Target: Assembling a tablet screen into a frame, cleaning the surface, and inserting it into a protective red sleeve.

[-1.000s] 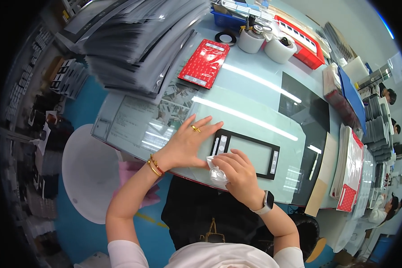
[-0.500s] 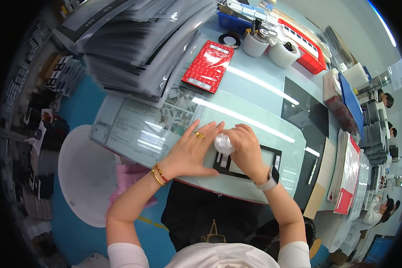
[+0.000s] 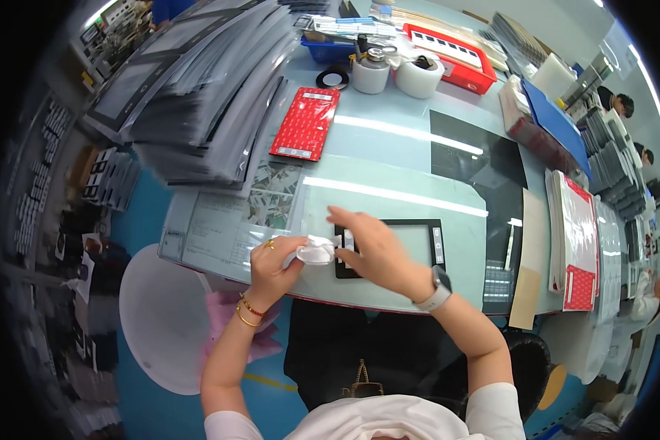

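Note:
A flat panel with a black frame [image 3: 418, 224] lies on the pale blue table [image 3: 389, 158] near its front edge. My left hand [image 3: 275, 264], with a ring and gold bracelets, is closed on a crumpled white cloth [image 3: 317, 251] just left of the panel. My right hand [image 3: 370, 249], with a grey watch on the wrist, lies flat over the panel's left end and touches the cloth.
A tall pile of grey bagged panels [image 3: 198, 95] fills the table's left. A red flat pack [image 3: 306, 122], two white tape rolls [image 3: 396, 73], a red tray [image 3: 455, 55] and a dark mat [image 3: 477, 165] lie beyond. Stacks stand at right [image 3: 576, 242]. A round white stool [image 3: 158, 315] stands lower left.
The cloth has passed from my right hand to my left, which left the table and closed on it. My right hand now rests flat on the panel's left end.

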Available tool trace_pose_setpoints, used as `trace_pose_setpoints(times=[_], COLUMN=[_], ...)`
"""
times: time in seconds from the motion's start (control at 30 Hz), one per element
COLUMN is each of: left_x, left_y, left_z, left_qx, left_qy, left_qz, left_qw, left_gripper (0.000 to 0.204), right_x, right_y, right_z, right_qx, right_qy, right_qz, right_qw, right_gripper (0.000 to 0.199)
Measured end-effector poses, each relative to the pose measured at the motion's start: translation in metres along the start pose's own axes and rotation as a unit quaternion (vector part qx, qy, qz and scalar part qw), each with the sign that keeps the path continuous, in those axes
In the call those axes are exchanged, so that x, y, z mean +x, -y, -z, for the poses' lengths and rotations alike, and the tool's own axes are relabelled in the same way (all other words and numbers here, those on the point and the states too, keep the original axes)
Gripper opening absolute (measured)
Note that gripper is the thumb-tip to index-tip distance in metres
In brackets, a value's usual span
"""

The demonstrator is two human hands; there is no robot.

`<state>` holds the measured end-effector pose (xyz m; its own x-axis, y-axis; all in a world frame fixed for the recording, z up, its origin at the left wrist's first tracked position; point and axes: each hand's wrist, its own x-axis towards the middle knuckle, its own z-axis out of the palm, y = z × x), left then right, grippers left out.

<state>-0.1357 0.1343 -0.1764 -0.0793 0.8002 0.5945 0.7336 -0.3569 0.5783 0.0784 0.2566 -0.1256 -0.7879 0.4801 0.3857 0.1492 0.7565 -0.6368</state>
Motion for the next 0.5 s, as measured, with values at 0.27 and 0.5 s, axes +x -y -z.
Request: trace_pose_setpoints(times=[0.27,0.5], left_x=[-0.016,-0.037], left_y=[0.026,0.038], left_z=[0.058,0.079], left_qx=[0.288,0.304], left_qy=[-0.048,-0.003], left_qz=[-0.048,-0.002], left_qw=[0.955,0.953], left_gripper=[0.025,0.02], right_x=[-0.077,-0.12], right_y=[-0.044,-0.05], right_z=[0.105,0.117], right_qx=[-0.157,-0.173], right_qy=[0.11,0.125], right_qz=[-0.09,-0.159], right_qw=[0.977,0.964], right_gripper=[0.112,0.119])
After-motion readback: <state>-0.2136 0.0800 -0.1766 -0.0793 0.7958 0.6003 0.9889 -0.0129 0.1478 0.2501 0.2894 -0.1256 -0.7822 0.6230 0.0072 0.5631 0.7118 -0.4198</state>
